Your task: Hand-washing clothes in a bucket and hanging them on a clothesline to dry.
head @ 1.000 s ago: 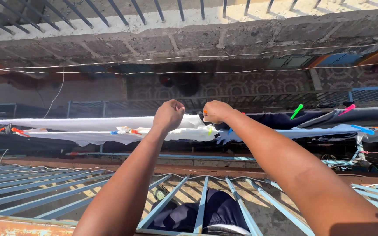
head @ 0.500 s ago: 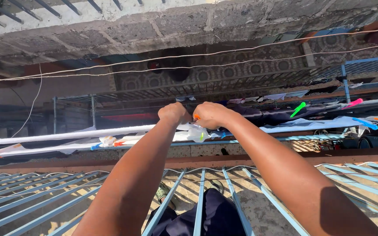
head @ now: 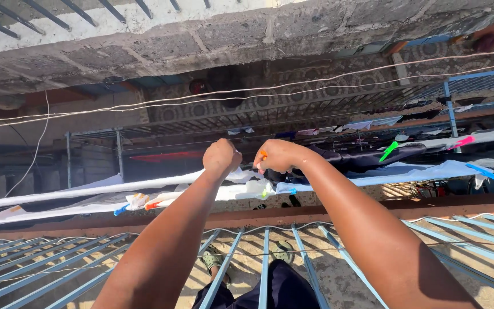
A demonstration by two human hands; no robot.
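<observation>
sheet (head: 87,191): white cloth, matt | peg (head: 263,154): orange plastic | railing (head: 264,257): painted metal

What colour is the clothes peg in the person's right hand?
Orange; the clothes peg shows between the right hand fingers, in the head view.

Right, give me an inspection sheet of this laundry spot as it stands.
Surface: blue metal grille underfoot, concrete below.
Job's things: white sheet hung along the line; orange clothespin pinched in the right hand.
Clutter: green clothespin, pink clothespin and blue clothespin on laundry further right.
Hands: left hand closed as a fist at the line; right hand closed on the orange clothespin.
Cables: thin wires strung across above.
Surroundings: rough concrete wall, sandalled feet below.
</observation>
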